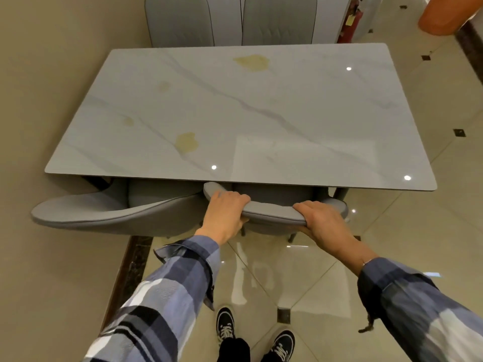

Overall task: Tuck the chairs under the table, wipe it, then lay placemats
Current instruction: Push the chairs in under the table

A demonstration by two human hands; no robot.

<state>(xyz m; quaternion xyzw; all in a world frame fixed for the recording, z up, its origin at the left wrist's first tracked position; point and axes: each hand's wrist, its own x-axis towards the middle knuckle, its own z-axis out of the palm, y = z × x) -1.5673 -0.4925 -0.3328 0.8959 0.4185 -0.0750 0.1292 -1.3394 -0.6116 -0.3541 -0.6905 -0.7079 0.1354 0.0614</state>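
A white marble table (261, 113) carries several yellowish stains (252, 62). At its near edge a grey padded chair (271, 211) stands with its seat under the tabletop. My left hand (224, 212) grips the left part of its backrest top, fingers curled over it. The right end of the same backrest is gripped by my right hand (324, 222). A second grey chair (104, 212) sits to its left, its backrest angled away from the table's edge. Two more grey chairs (180, 20) stand at the far side.
A beige wall runs along the left, close to the table's left end. Glossy tiled floor (300, 270) lies under my feet and to the right. A red fire extinguisher (350, 22) stands at the back right, beside an orange object (444, 14).
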